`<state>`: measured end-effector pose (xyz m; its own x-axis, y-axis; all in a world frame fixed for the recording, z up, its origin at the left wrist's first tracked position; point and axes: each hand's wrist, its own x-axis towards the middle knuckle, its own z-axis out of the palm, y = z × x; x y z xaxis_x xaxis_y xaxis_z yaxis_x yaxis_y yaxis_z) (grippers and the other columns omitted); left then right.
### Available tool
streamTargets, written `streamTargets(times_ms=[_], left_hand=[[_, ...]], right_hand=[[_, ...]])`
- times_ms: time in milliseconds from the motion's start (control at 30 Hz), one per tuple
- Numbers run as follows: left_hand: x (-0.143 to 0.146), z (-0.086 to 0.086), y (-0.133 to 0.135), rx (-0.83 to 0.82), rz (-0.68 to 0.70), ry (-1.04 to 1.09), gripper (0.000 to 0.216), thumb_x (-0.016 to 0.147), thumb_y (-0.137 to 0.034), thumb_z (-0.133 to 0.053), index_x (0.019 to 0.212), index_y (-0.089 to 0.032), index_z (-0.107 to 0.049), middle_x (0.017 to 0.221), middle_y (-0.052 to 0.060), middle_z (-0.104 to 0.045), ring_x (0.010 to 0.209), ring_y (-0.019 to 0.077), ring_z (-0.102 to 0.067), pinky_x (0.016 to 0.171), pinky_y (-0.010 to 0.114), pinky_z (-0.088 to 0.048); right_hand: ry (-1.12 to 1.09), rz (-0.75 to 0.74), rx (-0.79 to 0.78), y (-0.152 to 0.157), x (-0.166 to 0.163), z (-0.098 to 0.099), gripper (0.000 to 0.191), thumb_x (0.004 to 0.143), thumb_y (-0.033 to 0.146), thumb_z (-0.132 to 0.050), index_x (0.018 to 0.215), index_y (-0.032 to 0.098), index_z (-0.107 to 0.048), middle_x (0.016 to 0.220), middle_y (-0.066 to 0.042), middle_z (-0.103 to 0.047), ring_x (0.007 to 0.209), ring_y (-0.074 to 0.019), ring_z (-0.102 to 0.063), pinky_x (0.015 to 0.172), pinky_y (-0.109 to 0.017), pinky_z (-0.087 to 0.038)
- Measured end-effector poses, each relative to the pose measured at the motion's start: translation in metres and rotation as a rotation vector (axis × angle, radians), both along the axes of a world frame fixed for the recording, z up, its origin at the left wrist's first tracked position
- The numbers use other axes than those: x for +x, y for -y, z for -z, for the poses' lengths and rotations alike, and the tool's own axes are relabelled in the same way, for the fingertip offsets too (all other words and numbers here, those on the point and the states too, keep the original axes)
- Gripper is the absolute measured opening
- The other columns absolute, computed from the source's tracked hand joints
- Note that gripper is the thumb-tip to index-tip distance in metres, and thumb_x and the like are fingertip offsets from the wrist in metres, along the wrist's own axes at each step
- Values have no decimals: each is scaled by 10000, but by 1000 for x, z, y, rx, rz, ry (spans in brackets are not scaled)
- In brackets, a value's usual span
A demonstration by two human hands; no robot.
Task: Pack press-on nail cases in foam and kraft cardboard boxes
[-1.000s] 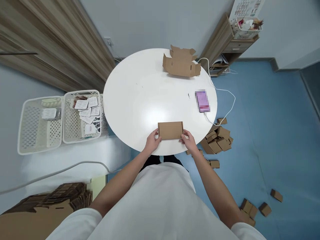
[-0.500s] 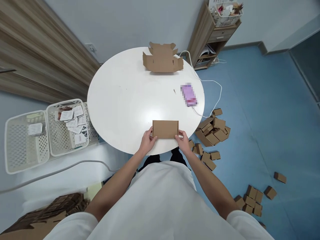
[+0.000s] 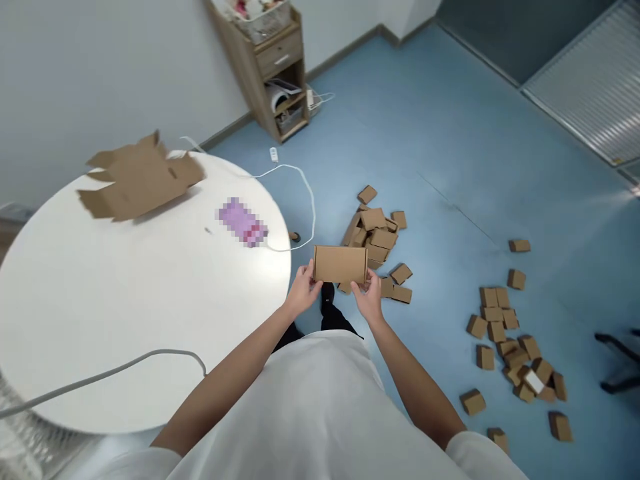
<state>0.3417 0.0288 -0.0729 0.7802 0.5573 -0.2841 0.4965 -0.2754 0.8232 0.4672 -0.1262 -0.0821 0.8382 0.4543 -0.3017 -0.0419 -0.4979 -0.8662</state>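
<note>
The left hand (image 3: 303,290) and right hand (image 3: 369,297) grip the box (image 3: 341,265) by its two ends, just beside the desk (image 3: 235,293) and above the floor (image 3: 425,220). It looks folded shut, though from here I can't tell if every flap is tucked. Other boxes (image 3: 384,239) lie heaped and scattered, seemingly done; one carton (image 3: 143,180) lies opened out, apparently left to fold.

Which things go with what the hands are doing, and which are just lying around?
Goes with it:
Closed cardboard box, held by the left hand and right hand
Probably the unfolded cardboard on the table
Probably the brown boxes on the floor

Seems just lying around:
Blurred purple thing
White cable
</note>
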Motion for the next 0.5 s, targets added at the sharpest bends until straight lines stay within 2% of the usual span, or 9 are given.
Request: streamTargets(times_ms=[167,267,333,400,433,500], left_hand=[[100,6,3,-25,241,37,699,783,-215,-484,1391,-180,-141,1120,101,-404,790,126,-559,825,337,-460],[140,2,6,-1,332,84,699,779,-211,-478,1391,-167,-143,1225,130,-391,957,175,-560,898,355,-430],[153,-1,8,63,369,106,681,773,-200,-474,1385,-167,-178,1311,132,-363,1158,225,-448,983,383,-363],[153,-4,9,125,373,104,658,766,-188,-470,1373,-160,-218,1369,122,-335,1275,241,-306,1042,405,-288],[148,-5,9,143,366,92,644,763,-184,-469,1365,-153,-241,1381,119,-331,1294,241,-273,1055,410,-268],[130,-7,7,145,349,55,606,758,-184,-469,1338,-137,-301,1366,122,-369,1279,242,-308,1055,413,-272]], right_hand=[[40,160,-18,32,62,4,676,712,342,-562,1317,219,-284,1224,-116,-350,1012,-188,-531,927,-372,-423],[105,208,3,42,82,-2,701,725,331,-551,1343,248,-232,1314,-120,-266,1097,-197,-492,958,-376,-393],[182,241,6,43,85,-7,643,729,316,-546,1315,260,-287,1392,-114,-155,1216,-227,-384,985,-401,-360],[229,250,5,41,79,-9,532,736,299,-530,1246,256,-385,1433,-95,-71,1285,-246,-277,1000,-424,-333],[229,233,8,39,73,-9,480,743,291,-516,1211,249,-422,1437,-94,-72,1294,-248,-259,1000,-429,-331],[215,187,17,34,60,-6,429,752,277,-494,1177,240,-454,1426,-102,-127,1274,-243,-297,989,-431,-340]])
